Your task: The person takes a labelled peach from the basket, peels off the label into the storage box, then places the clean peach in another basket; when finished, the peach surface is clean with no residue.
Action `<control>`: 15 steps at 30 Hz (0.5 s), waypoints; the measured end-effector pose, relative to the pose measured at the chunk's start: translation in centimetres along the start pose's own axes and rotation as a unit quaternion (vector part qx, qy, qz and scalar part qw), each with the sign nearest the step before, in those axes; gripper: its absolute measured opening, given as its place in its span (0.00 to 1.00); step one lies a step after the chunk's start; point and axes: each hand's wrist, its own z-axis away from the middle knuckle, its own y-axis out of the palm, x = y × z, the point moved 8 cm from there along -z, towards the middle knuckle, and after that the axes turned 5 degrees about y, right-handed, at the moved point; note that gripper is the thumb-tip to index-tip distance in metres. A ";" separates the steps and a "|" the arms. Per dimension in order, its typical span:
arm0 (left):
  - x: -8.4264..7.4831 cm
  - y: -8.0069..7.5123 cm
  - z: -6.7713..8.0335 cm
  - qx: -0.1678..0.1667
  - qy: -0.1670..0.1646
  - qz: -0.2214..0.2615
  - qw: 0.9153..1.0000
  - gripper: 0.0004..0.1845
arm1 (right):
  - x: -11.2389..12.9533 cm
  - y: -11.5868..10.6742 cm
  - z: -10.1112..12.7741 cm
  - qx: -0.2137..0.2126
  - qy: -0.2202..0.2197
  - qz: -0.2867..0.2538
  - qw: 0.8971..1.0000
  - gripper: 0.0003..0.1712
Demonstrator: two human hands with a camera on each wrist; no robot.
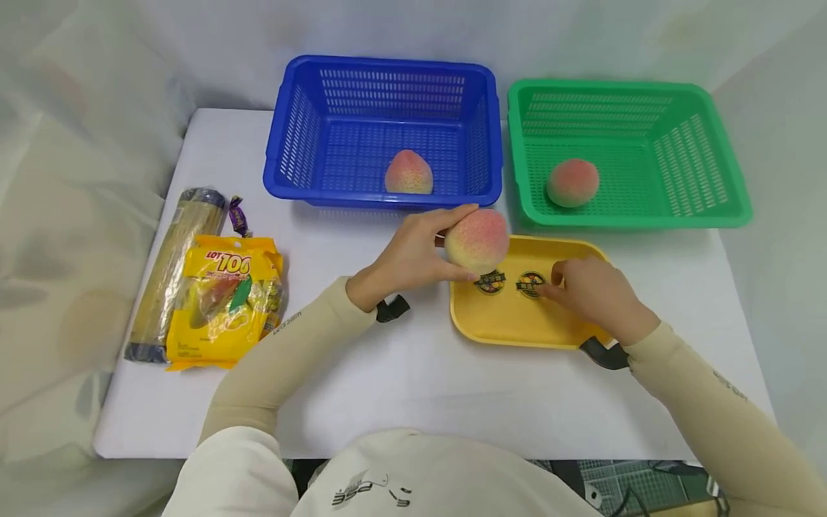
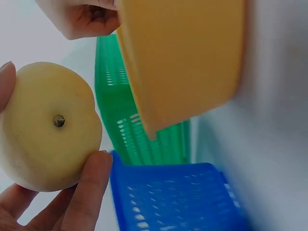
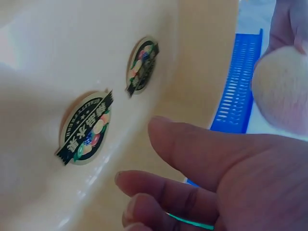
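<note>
A pink and yellow peach (image 1: 478, 240) is in my left hand (image 1: 413, 248), its fingers and thumb gripping the sides. In the left wrist view, the peach's pale underside (image 2: 48, 139) shows a dark stem spot. The peach is over the left end of a yellow tray (image 1: 517, 324). Two oval fruit stickers (image 3: 89, 127) lie on the tray floor. My right hand (image 1: 597, 294) is over the tray's right part, close to the right sticker (image 1: 531, 284). In the right wrist view, its thumb and loosely bent fingers stand apart with nothing between them.
Behind the tray stand a blue basket (image 1: 381, 197) and a green basket (image 1: 633, 219), each with one peach inside. At the left lie a yellow candy bag (image 1: 222, 301), a purple wrapped candy (image 1: 237, 215) and a long clear-wrapped bundle (image 1: 164, 280).
</note>
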 end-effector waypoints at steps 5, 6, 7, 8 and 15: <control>-3.2 0.0 -3.6 0.024 0.042 -0.026 0.998 0.50 | -0.6 -0.5 1.9 -0.009 0.011 -0.014 1.000 0.21; -3.9 0.0 -4.5 0.031 0.048 -0.033 0.998 0.50 | -0.7 -0.6 2.3 -0.012 0.012 -0.018 1.000 0.21; -4.6 -0.1 -5.4 0.038 0.053 -0.037 0.997 0.50 | -0.9 -0.7 2.7 -0.016 0.012 -0.023 1.000 0.21; -5.2 -0.2 -6.3 0.045 0.056 -0.041 0.997 0.50 | -1.0 -0.7 3.1 -0.020 0.013 -0.030 0.999 0.21; -8.2 -1.4 -11.7 0.100 0.015 -0.090 0.991 0.50 | -1.6 -0.8 5.9 -0.079 0.004 -0.079 0.994 0.14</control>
